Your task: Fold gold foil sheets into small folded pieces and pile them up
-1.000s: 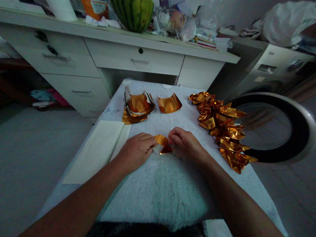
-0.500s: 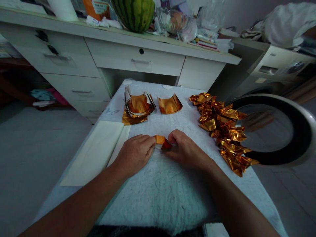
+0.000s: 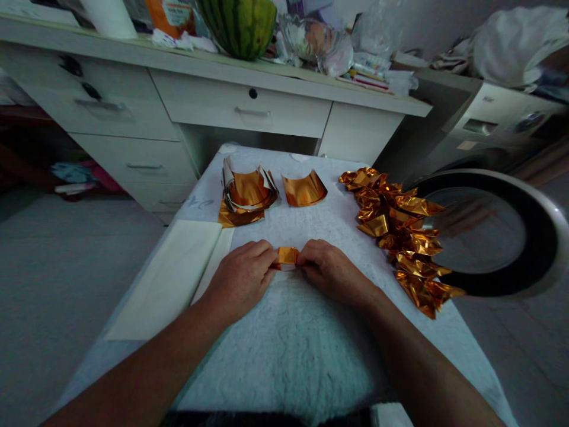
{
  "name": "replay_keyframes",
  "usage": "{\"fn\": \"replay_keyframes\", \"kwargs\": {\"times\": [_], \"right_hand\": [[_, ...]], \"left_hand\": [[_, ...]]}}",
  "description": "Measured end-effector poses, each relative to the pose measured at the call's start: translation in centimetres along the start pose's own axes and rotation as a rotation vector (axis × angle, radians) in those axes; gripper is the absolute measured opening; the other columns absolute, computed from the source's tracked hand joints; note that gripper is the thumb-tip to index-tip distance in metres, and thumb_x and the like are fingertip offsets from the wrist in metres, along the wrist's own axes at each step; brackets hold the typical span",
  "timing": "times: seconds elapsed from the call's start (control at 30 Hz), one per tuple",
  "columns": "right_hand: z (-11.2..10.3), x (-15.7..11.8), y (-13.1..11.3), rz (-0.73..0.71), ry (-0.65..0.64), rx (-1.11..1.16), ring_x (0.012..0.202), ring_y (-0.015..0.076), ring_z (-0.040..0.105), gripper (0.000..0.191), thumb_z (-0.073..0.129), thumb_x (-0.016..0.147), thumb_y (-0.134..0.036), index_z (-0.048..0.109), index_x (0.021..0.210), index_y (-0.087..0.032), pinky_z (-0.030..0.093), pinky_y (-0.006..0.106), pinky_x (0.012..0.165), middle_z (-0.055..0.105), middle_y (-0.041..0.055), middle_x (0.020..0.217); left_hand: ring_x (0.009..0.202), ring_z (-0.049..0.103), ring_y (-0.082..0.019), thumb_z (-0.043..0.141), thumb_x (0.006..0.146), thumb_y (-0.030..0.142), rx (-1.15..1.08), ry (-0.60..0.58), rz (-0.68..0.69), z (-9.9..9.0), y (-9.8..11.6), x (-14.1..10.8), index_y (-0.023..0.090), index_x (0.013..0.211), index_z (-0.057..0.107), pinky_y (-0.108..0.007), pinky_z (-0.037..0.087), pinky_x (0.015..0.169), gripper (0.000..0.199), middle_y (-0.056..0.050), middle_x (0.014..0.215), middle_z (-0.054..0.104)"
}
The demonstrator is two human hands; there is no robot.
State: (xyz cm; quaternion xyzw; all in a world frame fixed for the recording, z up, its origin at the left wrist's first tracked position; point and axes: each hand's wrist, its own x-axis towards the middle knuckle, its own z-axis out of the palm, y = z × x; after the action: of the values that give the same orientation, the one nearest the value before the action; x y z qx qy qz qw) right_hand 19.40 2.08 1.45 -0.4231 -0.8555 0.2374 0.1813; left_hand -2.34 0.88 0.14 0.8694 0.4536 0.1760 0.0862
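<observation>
Between my hands is a small folded piece of gold foil paper (image 3: 287, 256), its shiny side up and a pale edge toward me. My left hand (image 3: 246, 276) pinches its left end, and my right hand (image 3: 328, 270) pinches its right end. Beyond them sits a stack of curled gold foil sheets (image 3: 249, 193) with pale backs. One separate curled gold sheet (image 3: 304, 188) lies to the right of that stack. Along the right side runs a heap of folded gold foil pieces (image 3: 400, 237) with pointed ends. My fingertips partly hide the ends of the held piece.
A pale cloth covers the table (image 3: 275, 350). White paper sheets (image 3: 173, 279) lie at its left. An open round washing machine door (image 3: 542, 237) borders the right edge. Behind stands a white drawer cabinet (image 3: 249, 112) topped by a watermelon (image 3: 242, 26), a glass bowl and bags.
My right fingers have closed on the right end of the foil piece, which was angled and loose there before. The piece now looks shorter and squarer. My left hand keeps its grip.
</observation>
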Motion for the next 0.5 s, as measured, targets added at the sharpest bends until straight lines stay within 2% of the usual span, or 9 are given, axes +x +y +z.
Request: {"fn": "replay_keyframes", "kwargs": {"times": [0.27, 0.5], "right_hand": [[0.36, 0.0, -0.24, 0.049, 0.02, -0.042, 0.075, 0.0138, 0.05, 0.017, 0.055, 0.074, -0.001, 0.06, 0.078, -0.017, 0.037, 0.026, 0.072, 0.058, 0.0009, 0.078], [0.13, 0.19, -0.35, 0.064, -0.033, -0.054, 0.083, 0.0157, 0.054, 0.021, 0.054, 0.083, -0.003, 0.069, 0.087, -0.017, 0.039, 0.028, 0.078, 0.063, 0.0035, 0.084]], "left_hand": [[0.082, 0.059, -0.022, 0.058, 0.092, 0.017, 0.016, -0.035, -0.006, -0.22, 0.03, 0.3, 0.017, 0.092, 0.064, -0.037, 0.048, 0.076, 0.006, -0.004, 0.084, 0.065], [0.087, 0.057, -0.022, 0.057, 0.092, 0.018, 0.025, -0.065, -0.009, -0.13, -0.16, 0.45, 0.018, 0.092, 0.066, -0.038, 0.047, 0.08, 0.01, -0.005, 0.089, 0.063]]}}
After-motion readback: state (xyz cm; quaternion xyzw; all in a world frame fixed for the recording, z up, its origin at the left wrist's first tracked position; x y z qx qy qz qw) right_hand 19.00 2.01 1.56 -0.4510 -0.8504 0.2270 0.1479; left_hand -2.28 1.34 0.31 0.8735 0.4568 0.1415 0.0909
